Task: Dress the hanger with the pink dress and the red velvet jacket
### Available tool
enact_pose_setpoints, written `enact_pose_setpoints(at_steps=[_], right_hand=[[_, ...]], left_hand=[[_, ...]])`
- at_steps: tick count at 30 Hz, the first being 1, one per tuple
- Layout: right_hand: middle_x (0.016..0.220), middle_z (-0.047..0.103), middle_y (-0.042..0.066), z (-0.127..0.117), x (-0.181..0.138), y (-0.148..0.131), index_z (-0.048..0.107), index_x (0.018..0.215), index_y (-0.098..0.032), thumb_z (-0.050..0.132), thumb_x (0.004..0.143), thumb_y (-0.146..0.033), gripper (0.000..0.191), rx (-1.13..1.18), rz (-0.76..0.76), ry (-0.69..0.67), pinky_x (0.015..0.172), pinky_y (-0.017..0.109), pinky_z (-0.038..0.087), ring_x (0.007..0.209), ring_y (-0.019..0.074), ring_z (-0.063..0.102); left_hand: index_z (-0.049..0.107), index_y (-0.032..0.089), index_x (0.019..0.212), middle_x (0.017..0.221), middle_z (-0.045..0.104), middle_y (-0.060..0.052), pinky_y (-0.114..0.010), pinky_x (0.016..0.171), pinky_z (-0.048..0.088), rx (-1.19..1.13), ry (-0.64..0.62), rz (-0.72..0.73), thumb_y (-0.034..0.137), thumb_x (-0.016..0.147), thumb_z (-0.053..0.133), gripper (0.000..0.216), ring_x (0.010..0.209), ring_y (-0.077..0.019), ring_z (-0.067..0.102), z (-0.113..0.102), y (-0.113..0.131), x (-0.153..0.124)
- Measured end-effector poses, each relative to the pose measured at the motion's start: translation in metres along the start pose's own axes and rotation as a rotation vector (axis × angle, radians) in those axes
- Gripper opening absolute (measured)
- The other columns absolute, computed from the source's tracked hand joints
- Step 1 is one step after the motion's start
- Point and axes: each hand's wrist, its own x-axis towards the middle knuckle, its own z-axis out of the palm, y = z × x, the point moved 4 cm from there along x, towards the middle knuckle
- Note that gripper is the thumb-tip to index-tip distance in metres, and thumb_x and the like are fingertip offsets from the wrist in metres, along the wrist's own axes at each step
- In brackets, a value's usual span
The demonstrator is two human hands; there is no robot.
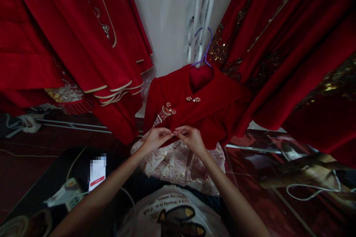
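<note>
A red velvet jacket (217, 107) hangs in front of me on a purple hanger (204, 50). It has a pearl clasp at the collar (193, 99) and a beaded tassel brooch (165, 113) on the chest. My left hand (155, 139) and my right hand (190, 139) meet at the jacket's front, low down. Both pinch a small pearl fastening (175, 132) between their fingertips. A pale gold embroidered skirt (180, 164) lies below the jacket.
Red garments with cream trim (83, 44) hang at left, and red garments with gold embroidery (292, 44) at right. A white wall (167, 14) is behind. A phone and a power strip (72, 192) lie at lower left. A white cable (311, 192) loops on the dark glossy floor.
</note>
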Motion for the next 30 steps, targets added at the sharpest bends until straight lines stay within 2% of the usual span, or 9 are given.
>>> enact_pose_setpoints(at_steps=[5, 10, 16, 20, 22, 25, 27, 30], right_hand=[[0.085, 0.074, 0.003, 0.001, -0.001, -0.004, 0.074, 0.089, -0.022, 0.068, 0.079, -0.028, 0.013, -0.047, -0.061, -0.004, 0.066, 0.026, 0.057, 0.07, 0.0151, 0.069], [0.085, 0.073, 0.004, 0.002, -0.003, -0.007, 0.073, 0.088, -0.02, 0.069, 0.077, -0.024, 0.012, -0.051, -0.052, 0.007, 0.062, 0.025, 0.057, 0.069, 0.0143, 0.068], [0.083, 0.069, 0.004, 0.008, -0.006, -0.009, 0.072, 0.088, -0.019, 0.068, 0.077, -0.024, 0.012, -0.079, -0.063, 0.023, 0.059, 0.022, 0.055, 0.067, 0.0128, 0.066], [0.084, 0.069, 0.004, 0.008, -0.006, -0.009, 0.07, 0.09, -0.019, 0.066, 0.08, -0.024, 0.012, -0.117, -0.083, 0.008, 0.059, 0.022, 0.055, 0.069, 0.0126, 0.065], [0.086, 0.069, 0.004, -0.001, -0.004, -0.014, 0.07, 0.093, -0.02, 0.065, 0.081, -0.023, 0.014, -0.174, -0.099, -0.025, 0.062, 0.023, 0.056, 0.071, 0.013, 0.065], [0.097, 0.07, 0.006, -0.031, -0.003, -0.032, 0.071, 0.101, -0.02, 0.062, 0.084, -0.024, 0.02, -0.225, -0.116, 0.011, 0.064, 0.023, 0.057, 0.076, 0.0134, 0.066], [0.103, 0.07, 0.007, -0.056, -0.004, -0.049, 0.071, 0.104, -0.02, 0.059, 0.088, -0.028, 0.022, -0.217, -0.132, 0.094, 0.066, 0.024, 0.057, 0.078, 0.0134, 0.067], [0.103, 0.072, 0.006, -0.082, -0.007, -0.07, 0.071, 0.105, -0.021, 0.057, 0.09, -0.032, 0.024, -0.224, -0.156, 0.195, 0.068, 0.025, 0.057, 0.079, 0.0141, 0.067]], left_hand=[[0.072, 0.013, 0.085, 0.089, 0.076, -0.009, -0.031, 0.081, 0.057, -0.024, 0.034, -0.016, 0.031, 0.073, 0.072, 0.022, 0.081, -0.0176, 0.071, 0.0, -0.003, -0.001], [0.072, 0.013, 0.083, 0.088, 0.076, -0.009, -0.031, 0.08, 0.057, -0.022, 0.044, -0.012, 0.027, 0.071, 0.072, 0.019, 0.08, -0.0172, 0.071, -0.001, -0.004, 0.001], [0.073, 0.013, 0.081, 0.081, 0.076, -0.008, -0.03, 0.073, 0.057, 0.028, -0.026, -0.04, 0.029, 0.071, 0.073, 0.019, 0.073, -0.0177, 0.071, -0.008, -0.007, 0.002], [0.072, 0.014, 0.083, 0.084, 0.076, -0.008, -0.03, 0.074, 0.057, 0.002, -0.06, -0.009, 0.033, 0.073, 0.073, 0.021, 0.075, -0.0171, 0.071, -0.008, -0.005, 0.002], [0.07, 0.014, 0.09, 0.086, 0.075, -0.007, -0.03, 0.074, 0.057, 0.024, -0.067, -0.005, 0.035, 0.073, 0.074, 0.028, 0.077, -0.0169, 0.071, -0.013, 0.0, 0.004], [0.067, 0.015, 0.104, 0.089, 0.073, -0.007, -0.028, 0.074, 0.056, 0.116, 0.062, 0.022, 0.037, 0.075, 0.072, 0.037, 0.079, -0.0157, 0.069, -0.038, 0.014, 0.009], [0.068, 0.015, 0.101, 0.092, 0.073, -0.007, -0.028, 0.077, 0.056, 0.127, 0.136, 0.053, 0.037, 0.078, 0.068, 0.032, 0.082, -0.0153, 0.069, -0.059, 0.025, 0.012], [0.069, 0.015, 0.092, 0.093, 0.074, -0.007, -0.029, 0.08, 0.055, 0.107, 0.155, 0.08, 0.037, 0.08, 0.064, 0.025, 0.083, -0.0151, 0.07, -0.078, 0.034, 0.014]])
